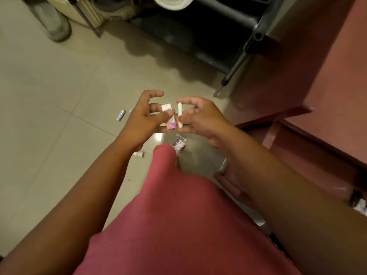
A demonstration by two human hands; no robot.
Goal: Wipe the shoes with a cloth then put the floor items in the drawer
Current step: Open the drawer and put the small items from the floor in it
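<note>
The person is wearing a plain pinkish-red garment (pixel 178 215), its soft cloth draping over the lap and knee. Both forearms are showing bare to the wrists, with no sleeves reaching the left hand (pixel 143 118) or right hand (pixel 204 120).

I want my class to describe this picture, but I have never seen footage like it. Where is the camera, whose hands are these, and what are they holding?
The camera sits on a person's head, looking down, so both arms are that person's own. The left hand holds a small pink and white patterned box. The right hand pinches a slim white tube with an orange band. On the pale tiled floor lie a small silver cylinder, a small white bottle and a printed packet. An open reddish-brown wooden drawer stands at the right.
</note>
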